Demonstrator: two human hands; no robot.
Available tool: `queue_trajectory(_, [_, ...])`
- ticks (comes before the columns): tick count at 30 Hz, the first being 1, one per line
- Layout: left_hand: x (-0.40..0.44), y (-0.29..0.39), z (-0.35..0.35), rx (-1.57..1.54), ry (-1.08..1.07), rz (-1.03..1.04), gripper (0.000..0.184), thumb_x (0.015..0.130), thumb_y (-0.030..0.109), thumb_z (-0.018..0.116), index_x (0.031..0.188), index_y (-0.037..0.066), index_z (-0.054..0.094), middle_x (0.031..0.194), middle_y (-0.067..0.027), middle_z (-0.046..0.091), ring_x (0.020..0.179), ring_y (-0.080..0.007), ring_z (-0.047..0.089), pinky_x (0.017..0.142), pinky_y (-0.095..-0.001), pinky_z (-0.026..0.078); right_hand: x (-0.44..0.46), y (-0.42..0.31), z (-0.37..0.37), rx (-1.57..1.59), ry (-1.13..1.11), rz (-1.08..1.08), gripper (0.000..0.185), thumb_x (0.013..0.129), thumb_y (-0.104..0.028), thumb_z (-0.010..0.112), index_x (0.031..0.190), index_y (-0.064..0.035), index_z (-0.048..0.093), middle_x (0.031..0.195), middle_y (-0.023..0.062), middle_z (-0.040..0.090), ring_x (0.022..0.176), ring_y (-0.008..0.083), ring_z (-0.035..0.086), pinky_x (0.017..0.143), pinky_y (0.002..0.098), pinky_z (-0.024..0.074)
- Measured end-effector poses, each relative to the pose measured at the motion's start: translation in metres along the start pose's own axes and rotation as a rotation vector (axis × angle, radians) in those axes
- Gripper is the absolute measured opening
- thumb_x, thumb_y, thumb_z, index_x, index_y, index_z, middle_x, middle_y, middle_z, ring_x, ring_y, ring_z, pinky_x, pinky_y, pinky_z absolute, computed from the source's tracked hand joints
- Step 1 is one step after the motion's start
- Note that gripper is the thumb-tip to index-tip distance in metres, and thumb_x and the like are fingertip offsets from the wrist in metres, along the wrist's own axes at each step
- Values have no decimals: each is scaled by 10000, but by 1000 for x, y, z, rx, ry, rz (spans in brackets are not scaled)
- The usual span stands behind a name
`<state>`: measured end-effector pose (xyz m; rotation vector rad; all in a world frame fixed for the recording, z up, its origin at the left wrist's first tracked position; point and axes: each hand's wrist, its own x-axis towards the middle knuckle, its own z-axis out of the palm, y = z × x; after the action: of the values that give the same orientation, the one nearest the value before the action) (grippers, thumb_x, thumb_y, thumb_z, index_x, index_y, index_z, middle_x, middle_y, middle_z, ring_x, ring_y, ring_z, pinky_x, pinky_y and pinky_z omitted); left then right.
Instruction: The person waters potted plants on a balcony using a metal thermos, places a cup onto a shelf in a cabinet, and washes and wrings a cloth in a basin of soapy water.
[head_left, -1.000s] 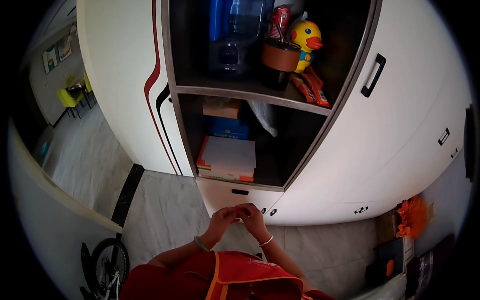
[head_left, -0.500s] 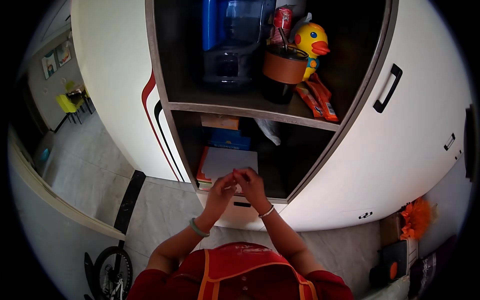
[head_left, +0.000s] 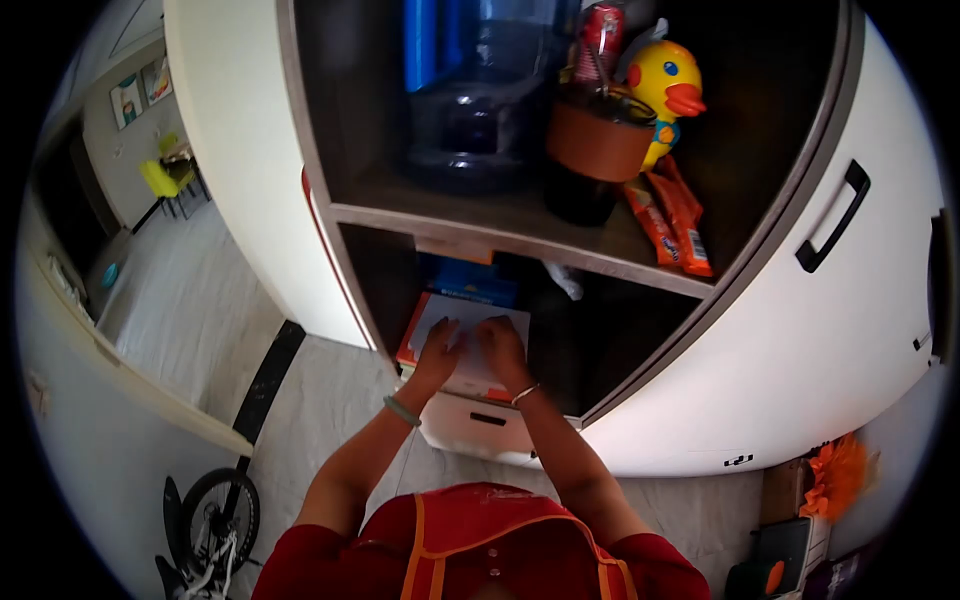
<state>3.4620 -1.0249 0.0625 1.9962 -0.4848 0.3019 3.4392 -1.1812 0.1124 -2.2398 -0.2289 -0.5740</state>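
Note:
Both of my hands reach into the lower shelf over a white sheet (head_left: 462, 378) on top of a stack of papers or books. My left hand (head_left: 437, 352) is over its left part, fingers curled and pointing forward. Close by on the right, my right hand (head_left: 501, 350) is curled too, with a small gap between the hands. Blur and shadow hide the fingertips, so whatever they pinch cannot be made out. Behind the stack stands a blue box (head_left: 470, 285), with an orange-brown box (head_left: 455, 249) above it.
The upper shelf holds a large clear water jug (head_left: 480, 130), a brown-banded dark cup (head_left: 598, 145), a red can (head_left: 600, 40), a yellow duck figure (head_left: 668, 80) and orange packets (head_left: 672, 220). A white cabinet door (head_left: 740, 350) flanks the right; a bicycle (head_left: 218, 525) stands lower left.
My hands were pinched together in front of the shelf with a speck of red at the fingertips. They have moved forward over the sheet and slightly apart. The camera view has shifted closer.

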Motion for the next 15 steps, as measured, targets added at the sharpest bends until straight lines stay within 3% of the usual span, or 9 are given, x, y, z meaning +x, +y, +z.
queue_trajectory(3, [-3,18,3,-14,-22,-9,467,796,47,584,1245,55,458,1319,-154,369,1201,-276,402,924,-334,394,-2,2,-1,140,14,120,176,758,-69,568,931,-55,598,1023,160,568,933,331,543,818,390,440])
queue_trajectory(5, [-1,38,3,-58,-19,12,474,796,48,581,1251,59,450,1325,-152,362,1199,-281,403,917,-335,397,-4,-1,-5,120,100,-84,197,746,-53,571,942,-52,591,1085,151,560,978,337,534,855,385,428])
queue_trajectory(9, [7,75,-5,-106,-17,76,524,795,38,566,1290,78,399,1324,-136,356,1146,-245,432,872,-302,404,-2,2,-11,-4,64,-92,255,720,6,580,969,-49,568,1093,151,564,974,330,555,856,353,443])
queue_trajectory(12, [7,108,-16,-116,-10,201,553,790,22,561,1307,81,370,1320,-126,354,1111,-214,443,816,-272,407,-7,-30,-35,73,224,-109,264,734,8,577,994,-38,569,1073,147,579,974,319,558,858,350,440])
queue_trajectory(15, [2,158,-38,-170,-29,308,568,786,2,550,1313,71,351,1320,-115,352,1102,-200,441,786,-260,403,-12,-89,-77,185,302,39,227,766,9,563,990,-23,568,1048,143,591,969,294,568,845,330,442])
